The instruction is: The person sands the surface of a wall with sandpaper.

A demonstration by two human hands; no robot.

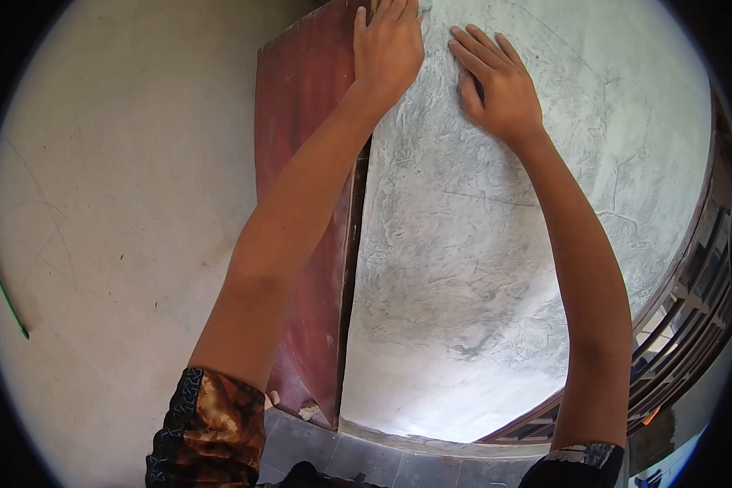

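Both arms reach up and forward. My left hand (389, 49) is at the top edge of the red wooden panel (301, 122), over the dark gap where the panel meets the grey plastered wall (464, 228). Its fingers point upward, and their tips are partly cut off by the frame's top; the thumb stands apart. To its right, my right hand (500, 89) lies with spread fingers flat against the grey wall, fingertips toward the upper left. No object shows in this hand.
A pale wall (122, 203) fills the left side, with a thin green cord (4, 293) at its edge. Dark slatted bars (687, 301) stand at the right. Grey floor tiles (374, 455) lie below, and small rubble (308, 410) sits by the panel's foot.
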